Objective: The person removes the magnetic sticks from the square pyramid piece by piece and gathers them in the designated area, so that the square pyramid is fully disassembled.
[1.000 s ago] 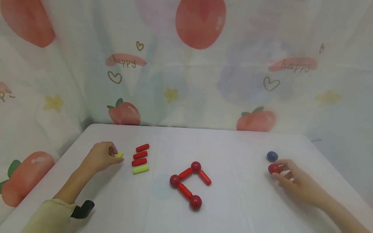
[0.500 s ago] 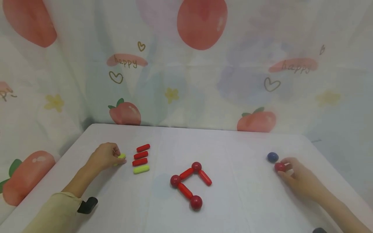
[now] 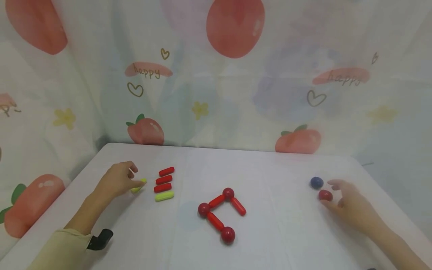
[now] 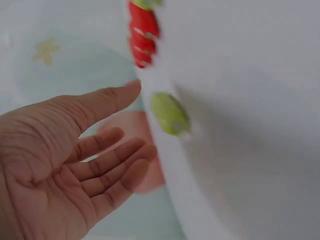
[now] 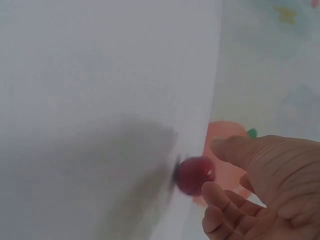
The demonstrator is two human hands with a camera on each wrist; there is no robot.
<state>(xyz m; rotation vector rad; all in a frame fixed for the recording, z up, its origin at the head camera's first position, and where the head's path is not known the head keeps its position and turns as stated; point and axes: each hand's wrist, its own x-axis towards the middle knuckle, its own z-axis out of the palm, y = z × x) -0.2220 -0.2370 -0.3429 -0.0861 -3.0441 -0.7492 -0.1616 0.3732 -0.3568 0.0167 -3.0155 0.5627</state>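
My left hand (image 3: 116,180) hovers with thumb and fingers spread over a yellow-green rod (image 4: 170,114), which lies on the table and is partly covered by the thumb in the head view. On the right side, a red ball (image 3: 325,195) sits on the table between the parted thumb and fingers of my right hand (image 3: 352,208). Close behind that ball is a blue ball (image 3: 317,182). In the right wrist view the fingertips (image 5: 212,190) are right beside the red ball.
Several red rods (image 3: 163,179) and another yellow-green rod (image 3: 164,196) lie in a row right of my left hand. Mid-table, red balls (image 3: 228,235) and red rods (image 3: 215,221) form an unclosed shape. A patterned curtain (image 3: 229,93) stands behind the white table (image 3: 270,232).
The fingers of both hands have spread, letting go of the yellow-green rod and the red ball. The red ball was first set down slightly further right. The middle shape has not changed.
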